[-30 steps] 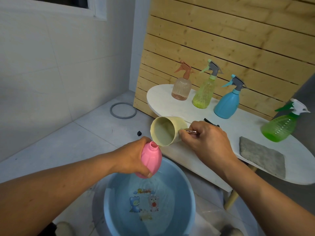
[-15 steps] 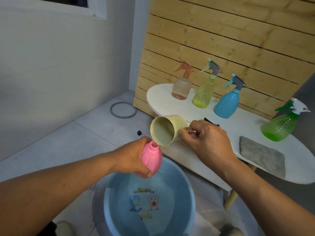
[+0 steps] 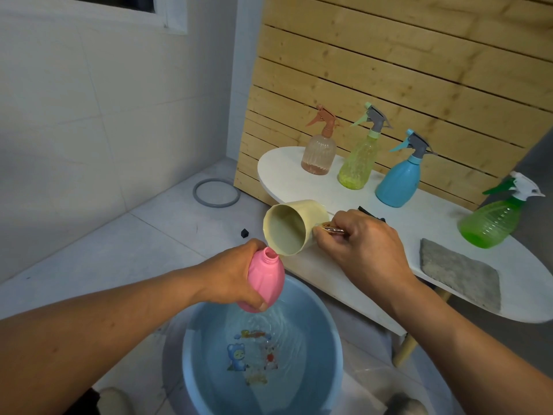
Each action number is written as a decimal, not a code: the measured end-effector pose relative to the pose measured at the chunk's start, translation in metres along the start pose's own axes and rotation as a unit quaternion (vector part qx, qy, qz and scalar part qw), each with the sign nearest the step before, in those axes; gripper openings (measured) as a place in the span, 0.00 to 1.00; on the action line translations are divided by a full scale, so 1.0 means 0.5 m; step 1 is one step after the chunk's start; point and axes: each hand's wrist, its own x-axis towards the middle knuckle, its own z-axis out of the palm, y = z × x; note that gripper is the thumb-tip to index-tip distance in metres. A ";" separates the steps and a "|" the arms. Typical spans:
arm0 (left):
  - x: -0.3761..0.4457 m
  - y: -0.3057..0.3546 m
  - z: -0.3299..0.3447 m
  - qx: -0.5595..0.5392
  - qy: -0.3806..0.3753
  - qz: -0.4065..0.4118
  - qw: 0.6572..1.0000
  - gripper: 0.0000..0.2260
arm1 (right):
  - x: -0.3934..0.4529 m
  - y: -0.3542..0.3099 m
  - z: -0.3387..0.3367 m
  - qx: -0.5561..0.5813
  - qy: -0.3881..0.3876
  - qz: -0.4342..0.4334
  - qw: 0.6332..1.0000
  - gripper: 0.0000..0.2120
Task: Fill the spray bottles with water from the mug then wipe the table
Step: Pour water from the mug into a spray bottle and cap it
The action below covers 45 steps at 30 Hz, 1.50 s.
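Right now the person's left hand [image 3: 232,275] has its grip wrapped round a pink plastic spray bottle with its top off [image 3: 264,280], holding it tilted over a round blue plastic basin [image 3: 326,348] on the floor. The right hand [image 3: 363,250] pinches the shiny metal handle of a pale yellow faceted mug [image 3: 294,227], which is tipped on its side so that its lower rim sits just beside the bottle's open neck. Its inside looks wet and pale; I cannot tell whether water is running out. Rippled water fills the basin, with cartoon figures printed on its bottom.

Behind the hands stands a white oval desk [image 3: 287,175] against a slatted pine wall. Four capped spray bottles stand on it in a row: a clear peach ribbed bottle with an orange trigger [image 3: 319,151], a yellow-green textured bottle with a grey trigger [image 3: 359,163], a solid blue bottle with a grey and blue trigger [image 3: 399,179], and a clear green bottle with a white and green trigger [image 3: 493,220] leaning towards the right end. A grey rectangular cloth [image 3: 460,274] lies flat near the desk's front edge, below the green bottle. A small black object [image 3: 366,210] peeks out behind the right hand. On the tiled floor lie a grey ring [image 3: 217,193] near the wall and a small black piece [image 3: 244,233].
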 end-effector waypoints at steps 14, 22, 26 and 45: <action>0.002 -0.006 0.001 0.000 0.003 -0.003 1.000 0.45 | -0.002 -0.004 0.001 -0.017 0.013 -0.012 1.000 0.22; 0.003 -0.008 0.002 -0.005 -0.003 0.002 1.000 0.45 | -0.002 -0.004 0.002 -0.032 0.019 -0.024 0.999 0.21; 0.004 -0.009 0.002 -0.001 -0.003 0.005 1.000 0.45 | -0.002 -0.002 0.004 -0.038 0.029 -0.034 0.998 0.20; 0.005 -0.013 0.004 0.002 -0.002 -0.004 1.000 0.45 | -0.006 0.003 0.015 -0.067 0.065 -0.074 0.993 0.17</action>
